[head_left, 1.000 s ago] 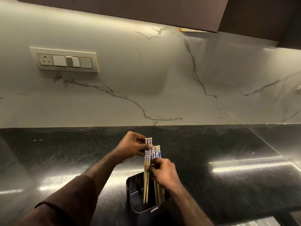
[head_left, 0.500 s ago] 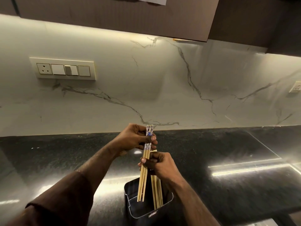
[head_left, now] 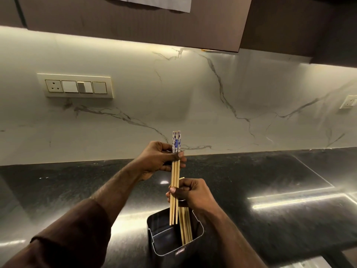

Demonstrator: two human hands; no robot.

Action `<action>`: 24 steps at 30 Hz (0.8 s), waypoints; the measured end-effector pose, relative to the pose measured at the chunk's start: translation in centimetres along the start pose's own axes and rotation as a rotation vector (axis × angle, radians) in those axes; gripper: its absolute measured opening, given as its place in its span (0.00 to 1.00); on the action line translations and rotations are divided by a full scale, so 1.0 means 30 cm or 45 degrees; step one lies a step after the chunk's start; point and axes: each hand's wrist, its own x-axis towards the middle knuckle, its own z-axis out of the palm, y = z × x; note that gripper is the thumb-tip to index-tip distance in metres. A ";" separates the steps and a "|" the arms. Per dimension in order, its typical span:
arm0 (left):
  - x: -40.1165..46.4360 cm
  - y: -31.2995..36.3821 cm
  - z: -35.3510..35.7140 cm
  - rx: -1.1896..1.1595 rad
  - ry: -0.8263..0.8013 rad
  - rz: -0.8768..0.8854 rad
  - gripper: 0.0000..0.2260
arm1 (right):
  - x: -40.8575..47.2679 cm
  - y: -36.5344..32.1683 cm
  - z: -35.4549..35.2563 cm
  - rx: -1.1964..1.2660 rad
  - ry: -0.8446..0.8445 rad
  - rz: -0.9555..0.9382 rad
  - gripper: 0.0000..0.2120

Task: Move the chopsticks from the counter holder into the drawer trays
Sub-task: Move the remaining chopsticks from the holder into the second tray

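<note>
A black rectangular holder [head_left: 154, 238] stands on the dark counter near the front edge. My left hand [head_left: 158, 161] pinches a small bundle of wooden chopsticks [head_left: 174, 200] just below their blue-and-white tops; their tips hang level with the holder's rim. Lower and to the right, my right hand [head_left: 190, 193] is wrapped round the tops of several other chopsticks [head_left: 186, 229] that still stand in the holder, and its thumb touches the raised bundle. No drawer tray is clearly visible.
The glossy black counter [head_left: 270, 180] stretches left and right, backed by a white marble wall with a switch plate [head_left: 75, 87] at left and a socket [head_left: 349, 101] at far right. Dark cabinets [head_left: 135, 20] hang overhead. A pale edge shows at bottom right.
My left hand has lifted its bundle of chopsticks upward until the tips are at the holder's rim. My right hand stays gripping the remaining chopsticks. The camera has tilted up.
</note>
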 end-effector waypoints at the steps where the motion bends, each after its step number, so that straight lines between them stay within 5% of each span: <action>1: -0.005 -0.002 0.004 -0.001 -0.007 -0.010 0.17 | -0.002 -0.003 -0.002 0.010 0.007 -0.006 0.05; 24: -0.099 0.008 0.162 -0.047 0.132 0.048 0.14 | -0.150 -0.021 -0.082 -0.056 -0.131 -0.003 0.09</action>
